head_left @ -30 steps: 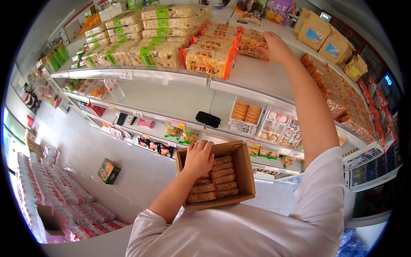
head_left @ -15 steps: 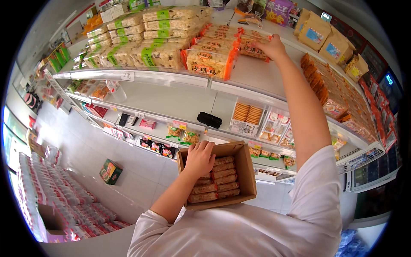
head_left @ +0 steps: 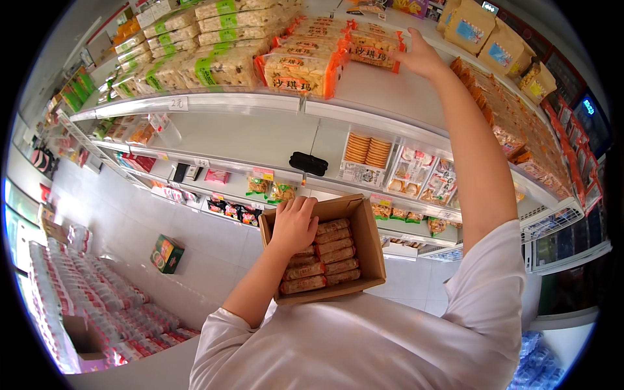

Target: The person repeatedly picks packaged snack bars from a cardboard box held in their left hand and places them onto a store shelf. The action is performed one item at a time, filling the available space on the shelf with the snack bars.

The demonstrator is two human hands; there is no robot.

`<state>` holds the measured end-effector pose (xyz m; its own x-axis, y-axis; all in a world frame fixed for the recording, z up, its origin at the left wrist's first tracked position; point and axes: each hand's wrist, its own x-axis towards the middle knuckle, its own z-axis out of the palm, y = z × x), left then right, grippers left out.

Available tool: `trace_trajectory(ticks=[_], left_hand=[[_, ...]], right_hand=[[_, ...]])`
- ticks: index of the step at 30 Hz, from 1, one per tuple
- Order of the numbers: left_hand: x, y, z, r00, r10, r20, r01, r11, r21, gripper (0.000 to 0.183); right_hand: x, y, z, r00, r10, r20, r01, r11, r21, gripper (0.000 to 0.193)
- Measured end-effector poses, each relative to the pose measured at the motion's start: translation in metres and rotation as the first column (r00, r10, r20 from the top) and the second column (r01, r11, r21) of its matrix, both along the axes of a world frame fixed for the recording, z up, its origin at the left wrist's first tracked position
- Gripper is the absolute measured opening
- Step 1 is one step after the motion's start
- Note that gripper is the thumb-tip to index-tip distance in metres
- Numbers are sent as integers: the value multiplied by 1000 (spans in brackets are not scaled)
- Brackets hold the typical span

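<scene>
My left hand [head_left: 296, 224] is closed over the left rim of an open cardboard box [head_left: 372, 257], which rests against my front. Inside the box lie two columns of small wrapped bars [head_left: 335, 247] in reddish-brown wrappers. My right arm reaches over to the top shelf. There my right hand [head_left: 419, 55] is spread beside the right end of an orange-and-clear pack of puffed pastry squares [head_left: 376, 49], its thumb side at the pack's edge. More packs of the same kind [head_left: 302, 68] stand in rows to the left of it.
Green-banded packs [head_left: 224, 65] are stacked at the shelf's left. Brown wrapped snacks [head_left: 513, 133] and paper bags [head_left: 471, 29] stand at right. Lower shelves hold a black item [head_left: 308, 164] and biscuits [head_left: 367, 151]. On the floor are a green carton [head_left: 167, 254] and stacked bottle packs [head_left: 97, 292].
The whole view has shifted a little, so the shelf appears higher and further left. My right hand has moved from over the end pack to its right side; my left hand keeps the box.
</scene>
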<state>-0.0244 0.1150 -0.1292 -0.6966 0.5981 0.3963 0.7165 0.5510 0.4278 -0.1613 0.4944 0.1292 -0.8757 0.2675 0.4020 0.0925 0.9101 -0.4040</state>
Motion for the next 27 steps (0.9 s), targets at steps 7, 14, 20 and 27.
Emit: trace_trajectory(ticks=[7,14,20,27], left_hand=[[0,-6,2,1000,2,24,-2,1000,-13,39],[-6,-3,-5,999,-8,54,3,997,79,29],[-12,-9,-12,987,-27,157,-36,924,382,14],[-5,-9,-7,988,-21,156,-30,947,319,11]], right_hand=[[90,-98,-11,873,221,-434,-135,966,221,24],[181,-195,-130,446,679,583,-617,705,-350,27],[184,-238,-282,45,728,685,-579,577,-576,66],[198,-249,-334,-26,749,662,-559,538,-631,95]])
